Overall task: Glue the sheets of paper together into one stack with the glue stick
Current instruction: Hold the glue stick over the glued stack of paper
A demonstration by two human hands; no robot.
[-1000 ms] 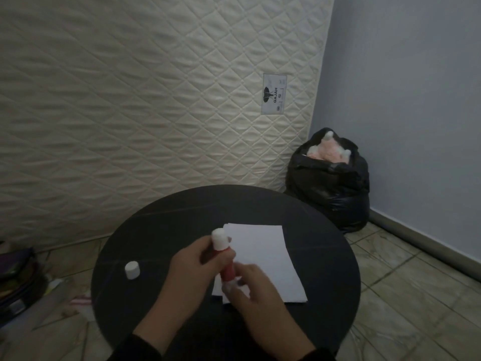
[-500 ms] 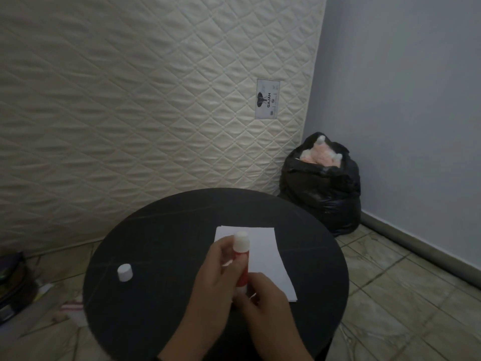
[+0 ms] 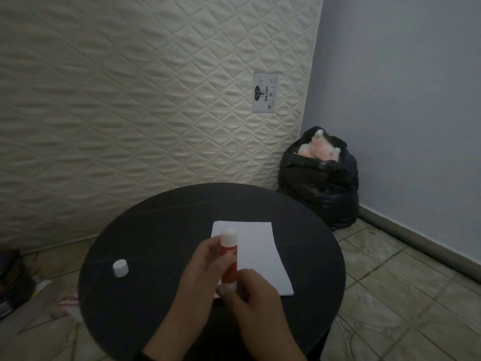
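Note:
A red glue stick (image 3: pixel 230 259) with its white glue end up stands upright above the near edge of the white paper sheets (image 3: pixel 256 250). My left hand (image 3: pixel 201 267) wraps its barrel from the left. My right hand (image 3: pixel 250 290) pinches its base from below. The sheets lie flat on the round black table (image 3: pixel 156 230), right of centre. The stick's white cap (image 3: pixel 120 268) stands alone on the table's left side.
A quilted mattress (image 3: pixel 130 100) leans against the wall behind the table. A full black bin bag (image 3: pixel 320 181) sits on the tiled floor in the right corner. Dark bags and clutter (image 3: pixel 13 282) lie on the floor at the left.
The glue stick went from tilted to upright while both hands kept hold of it. The view shifted slightly; the cap and the sheets stayed put.

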